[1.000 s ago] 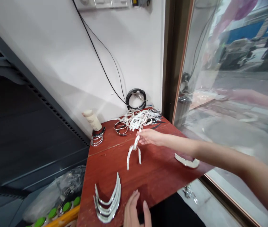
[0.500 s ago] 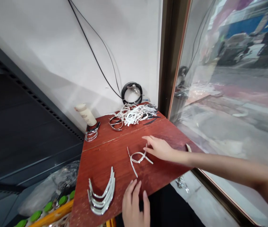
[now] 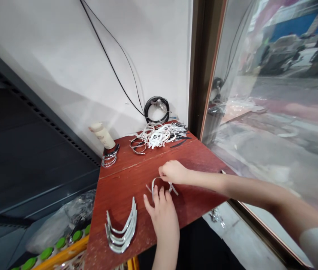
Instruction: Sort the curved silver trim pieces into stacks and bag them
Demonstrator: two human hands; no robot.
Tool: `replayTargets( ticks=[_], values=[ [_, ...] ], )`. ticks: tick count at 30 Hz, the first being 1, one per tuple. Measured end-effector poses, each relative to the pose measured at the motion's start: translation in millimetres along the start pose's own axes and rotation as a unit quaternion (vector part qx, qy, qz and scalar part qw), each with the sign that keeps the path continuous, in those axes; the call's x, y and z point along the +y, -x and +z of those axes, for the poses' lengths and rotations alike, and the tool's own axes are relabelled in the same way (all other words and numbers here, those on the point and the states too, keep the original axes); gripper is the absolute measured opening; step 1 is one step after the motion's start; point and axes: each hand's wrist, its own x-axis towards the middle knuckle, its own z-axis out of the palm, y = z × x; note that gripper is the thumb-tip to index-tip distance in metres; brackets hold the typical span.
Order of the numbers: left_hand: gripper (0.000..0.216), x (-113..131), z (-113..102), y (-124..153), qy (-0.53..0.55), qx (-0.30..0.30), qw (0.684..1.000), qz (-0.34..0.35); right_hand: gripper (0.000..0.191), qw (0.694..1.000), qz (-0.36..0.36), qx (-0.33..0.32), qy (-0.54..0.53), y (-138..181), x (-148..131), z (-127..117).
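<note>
You seem to be gathering pale strips (image 3: 173, 188) midway across the red tabletop (image 3: 125, 183), your right hand (image 3: 174, 171) curled at their far side, whether gripping I cannot tell, your left hand (image 3: 164, 210) spread nearer, probably needing a careful fingertip pinch next.

Strip (image 3: 173, 189) – wht; tbl (image 3: 125, 183) – red-brn.

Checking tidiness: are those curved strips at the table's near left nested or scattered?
Nested: left of the left hand, the curved strips lie one inside another, ends all pointing away from you.
</note>
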Motion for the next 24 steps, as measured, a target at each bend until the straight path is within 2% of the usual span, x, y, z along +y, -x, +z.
replayTargets(
  ticks=[5, 10, 12, 14, 15, 17, 19, 22, 24],
  values=[
    [0.029, 0.1, -1.7, 22.7, 0.092, -0.007, 0.995, 0.023, 0.025, 0.999, -0.007, 0.046, 0.019, -21.2, 19.6, -4.2],
    [0.014, -7.4, -7.2, 45.6, 0.179, 0.035, 0.983, 0.006, 0.034, 0.994, -0.093, 0.028, -0.041, -34.6, 40.7, -9.6],
    [0.008, -12.9, -7.7, 49.5, 0.186, 0.037, 0.982, 0.021, 0.031, 0.994, -0.057, 0.051, -0.072, -31.1, 35.6, -6.9],
    [0.007, -16.3, -6.5, 50.9, 0.189, 0.048, 0.981, 0.022, 0.024, 0.993, 0.015, 0.077, -0.092, -25.1, 23.9, -1.7],
    [0.008, -16.8, -5.5, 51.0, 0.192, 0.060, 0.980, 0.013, 0.030, 0.991, 0.056, 0.077, -0.095, -22.2, 17.3, 1.3],
    [0.011, -15.8, -3.2, 50.8, 0.202, 0.082, 0.976, -0.012, 0.048, 0.989, 0.109, 0.046, -0.093, -18.1, 6.1, 6.6],
    [0.012, -14.0, -1.4, 51.0, 0.208, 0.095, 0.973, -0.018, 0.043, 0.987, 0.120, 0.005, -0.107, -16.4, 0.7, 9.5],
    [0.012, -13.6, -0.4, 52.7, 0.205, 0.103, 0.973, -0.013, 0.017, 0.985, 0.054, -0.044, -0.159, -14.5, 4.4, 7.2],
    [0.012, -15.2, -0.6, 54.3, 0.194, 0.109, 0.975, 0.001, 0.014, 0.976, -0.004, -0.077, -0.202, -11.3, 11.9, 2.6]
  ],
)
